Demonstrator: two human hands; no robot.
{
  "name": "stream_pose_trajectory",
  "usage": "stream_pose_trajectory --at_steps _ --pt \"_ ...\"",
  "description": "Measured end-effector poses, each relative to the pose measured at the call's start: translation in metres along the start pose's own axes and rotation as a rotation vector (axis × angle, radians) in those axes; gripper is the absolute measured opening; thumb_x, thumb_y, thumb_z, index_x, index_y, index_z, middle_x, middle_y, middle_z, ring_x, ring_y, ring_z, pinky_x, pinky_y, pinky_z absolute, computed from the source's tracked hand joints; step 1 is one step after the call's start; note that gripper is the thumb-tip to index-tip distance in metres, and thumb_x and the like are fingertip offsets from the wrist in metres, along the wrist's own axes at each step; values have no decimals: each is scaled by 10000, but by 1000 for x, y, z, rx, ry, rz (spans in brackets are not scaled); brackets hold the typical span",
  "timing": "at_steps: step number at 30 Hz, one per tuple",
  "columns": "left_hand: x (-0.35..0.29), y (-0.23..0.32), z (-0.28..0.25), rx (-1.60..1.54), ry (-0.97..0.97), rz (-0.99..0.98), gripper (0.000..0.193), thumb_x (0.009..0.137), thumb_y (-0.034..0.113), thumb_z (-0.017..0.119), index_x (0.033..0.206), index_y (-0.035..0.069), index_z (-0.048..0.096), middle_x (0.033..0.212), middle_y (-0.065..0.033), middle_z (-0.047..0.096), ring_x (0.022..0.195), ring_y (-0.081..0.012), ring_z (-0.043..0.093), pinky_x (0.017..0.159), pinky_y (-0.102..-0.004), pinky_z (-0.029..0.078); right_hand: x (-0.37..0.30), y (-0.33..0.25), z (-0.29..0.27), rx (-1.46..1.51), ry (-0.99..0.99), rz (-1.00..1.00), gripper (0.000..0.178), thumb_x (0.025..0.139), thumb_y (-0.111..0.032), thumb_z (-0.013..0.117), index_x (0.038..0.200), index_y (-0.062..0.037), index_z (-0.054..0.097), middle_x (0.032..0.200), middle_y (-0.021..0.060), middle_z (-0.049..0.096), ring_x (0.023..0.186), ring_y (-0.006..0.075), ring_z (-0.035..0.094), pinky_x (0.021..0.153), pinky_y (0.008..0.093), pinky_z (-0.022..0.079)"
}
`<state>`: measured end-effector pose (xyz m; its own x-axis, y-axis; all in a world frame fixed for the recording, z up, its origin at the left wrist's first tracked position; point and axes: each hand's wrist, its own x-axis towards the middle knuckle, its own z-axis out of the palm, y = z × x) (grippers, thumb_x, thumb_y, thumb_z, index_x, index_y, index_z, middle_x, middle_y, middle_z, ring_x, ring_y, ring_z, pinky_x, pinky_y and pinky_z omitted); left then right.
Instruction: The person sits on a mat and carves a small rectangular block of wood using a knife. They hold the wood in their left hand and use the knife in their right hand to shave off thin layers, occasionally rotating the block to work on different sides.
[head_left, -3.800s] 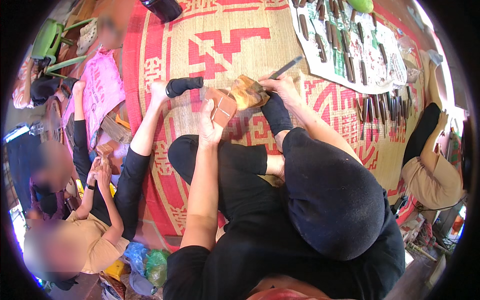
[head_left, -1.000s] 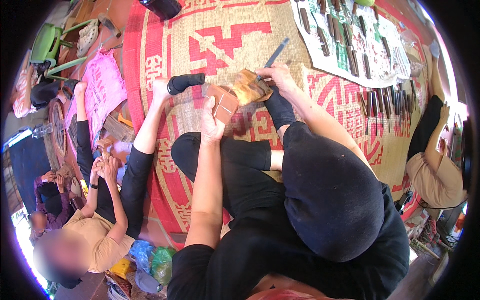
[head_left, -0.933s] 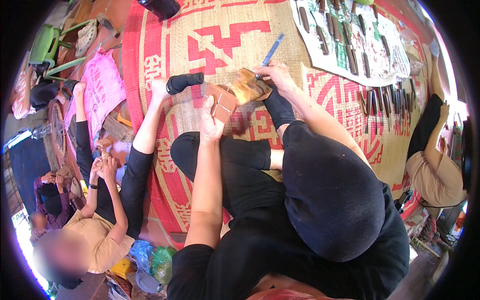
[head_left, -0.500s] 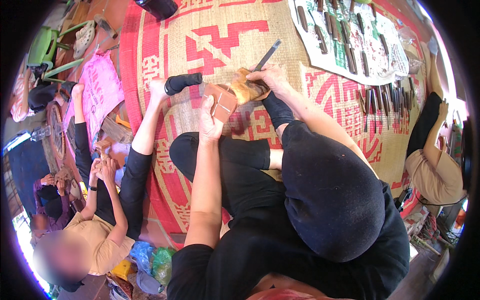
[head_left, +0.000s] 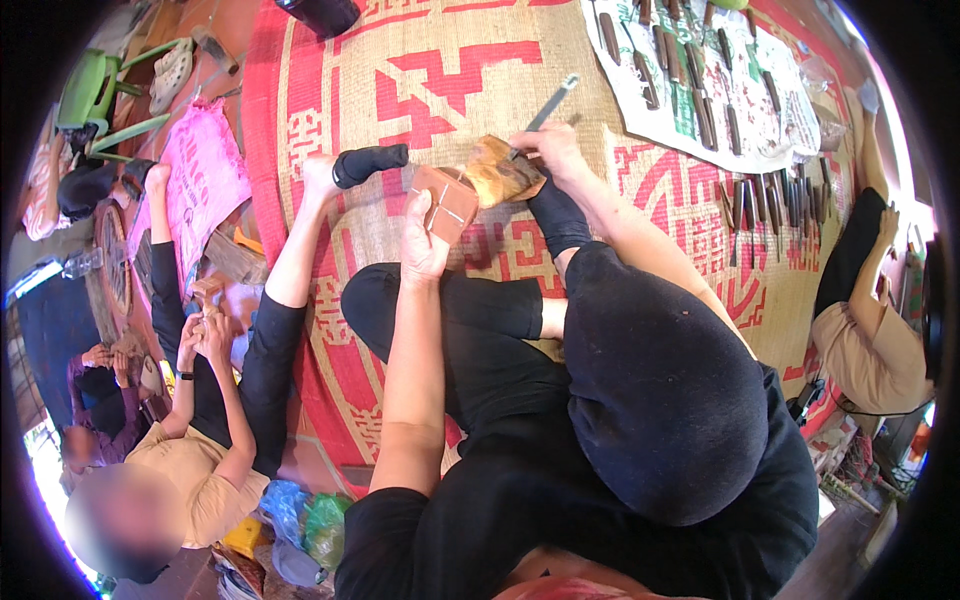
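A partly carved wooden block (head_left: 500, 170) sits out in front of me, its golden-brown side toward my right. My left hand (head_left: 424, 245) grips its squarish reddish-brown base (head_left: 446, 205), which bears pale crossed lines on the end face. Closed around a flat, dark metal carving tool (head_left: 553, 103), my right hand (head_left: 556, 152) is at the carved side of the block. The bar of the tool sticks out beyond the fist, pointing away and to the right. Its other end is hard to make out against the wood. My dark-socked foot (head_left: 560, 222) lies just under the block.
A patterned red and straw mat (head_left: 455, 75) spreads beneath me. Several wooden-handled carving tools lie on a white sheet (head_left: 635, 105) at far right, with more tools (head_left: 770, 200) in a row nearer. A co-worker (head_left: 205, 450) sits at left, a leg stretched onto the mat; another person (head_left: 870, 340) sits right.
My right hand has moved slightly right, uncovering more of the carved wood. The tool's outer end has swung a little right and away. My left hand keeps its hold, nearly unmoved.
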<state>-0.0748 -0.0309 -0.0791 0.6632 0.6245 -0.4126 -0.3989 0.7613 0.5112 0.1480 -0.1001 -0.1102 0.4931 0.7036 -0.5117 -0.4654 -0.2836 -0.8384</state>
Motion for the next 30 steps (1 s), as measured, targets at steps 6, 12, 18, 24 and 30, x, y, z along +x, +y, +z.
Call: stream_pose_trajectory --at_steps 6,12,18,24,30 --pt "-3 2 2 -40 -40 -16 482 826 254 611 1240 81 435 1199 -161 516 1066 -287 546 853 -438 506 -14 -15 11 -13 53 -3 135 692 -102 704 766 -16 632 700 69 623 625 156 586 607 282 459" --pt "-1 3 2 -4 -44 -9 491 827 277 613 1241 85 431 1201 -165 512 1057 -282 551 822 -440 521 -10 -5 3 26 82 56 160 692 -113 700 793 -14 625 730 68 626 657 157 582 627 295 455" --pt "0 1 -1 1 -42 1 487 826 278 618 1234 86 434 1196 -169 513 1049 -275 556 813 -422 528 -9 -2 2 13 86 11 149 695 -125 694 769 -14 629 723 73 629 646 161 581 625 297 457" --pt "-3 0 2 -12 -29 4 496 820 265 625 1228 56 437 1190 -161 521 1057 -270 551 846 -400 511 -11 -2 0 -32 3 0 184 692 -163 707 801 -25 650 731 68 642 656 150 589 615 285 461" --pt "4 -5 -7 -141 14 -102 449 831 214 595 1227 51 458 1181 -137 540 1084 -268 537 932 -419 449 -3 -1 2 -431 21 -77 193 661 -220 710 723 -41 674 667 74 644 630 140 602 602 276 461"
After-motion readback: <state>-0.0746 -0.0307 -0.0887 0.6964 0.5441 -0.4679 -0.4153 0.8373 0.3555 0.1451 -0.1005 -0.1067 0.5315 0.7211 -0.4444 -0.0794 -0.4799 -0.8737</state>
